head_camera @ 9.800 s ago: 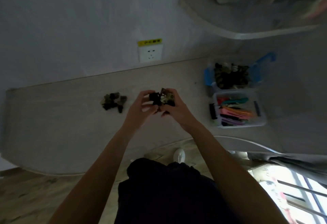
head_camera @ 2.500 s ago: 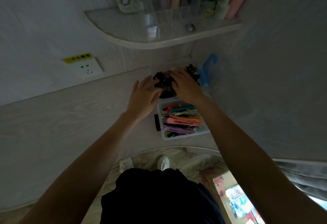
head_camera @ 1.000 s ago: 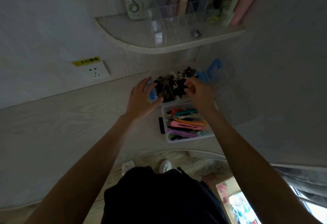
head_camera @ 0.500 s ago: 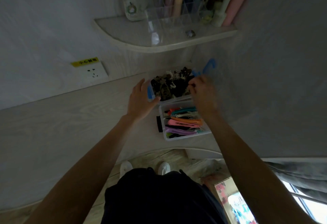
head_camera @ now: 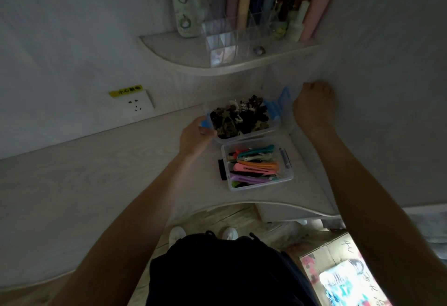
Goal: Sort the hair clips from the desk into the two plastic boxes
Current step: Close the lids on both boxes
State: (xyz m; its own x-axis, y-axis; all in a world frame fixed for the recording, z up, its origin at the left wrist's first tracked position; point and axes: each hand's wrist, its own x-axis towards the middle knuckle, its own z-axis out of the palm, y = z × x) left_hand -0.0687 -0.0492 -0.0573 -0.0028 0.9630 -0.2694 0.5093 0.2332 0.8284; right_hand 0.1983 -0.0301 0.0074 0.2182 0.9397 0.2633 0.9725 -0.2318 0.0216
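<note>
The far clear box [head_camera: 244, 135] is heaped with dark claw clips [head_camera: 239, 119]. In front of it stands the near clear box [head_camera: 262, 185], full of long colourful clips [head_camera: 254, 167]. My left hand [head_camera: 194, 135] grips the blue latch [head_camera: 205, 121] at the far box's left end. To the right of that box, my right hand [head_camera: 312, 106] is raised beside the side wall, its fingers curled over the top edge of the upright clear lid with a blue latch [head_camera: 283, 97]. The lid itself is barely visible. No loose clips show on the desk [head_camera: 96, 172].
A curved corner shelf [head_camera: 217, 67] hangs above the boxes, carrying a clear organiser [head_camera: 242, 34] with tall tubes. A wall socket [head_camera: 139, 103] is at the back left. The side wall closes the right. The near box has a black latch [head_camera: 221, 169]. A cardboard box [head_camera: 338, 276] lies on the floor.
Earlier both hands held dark clips over the desk and brought them to the far box. In the last second my right hand moved right to the lid; my left took the latch.
</note>
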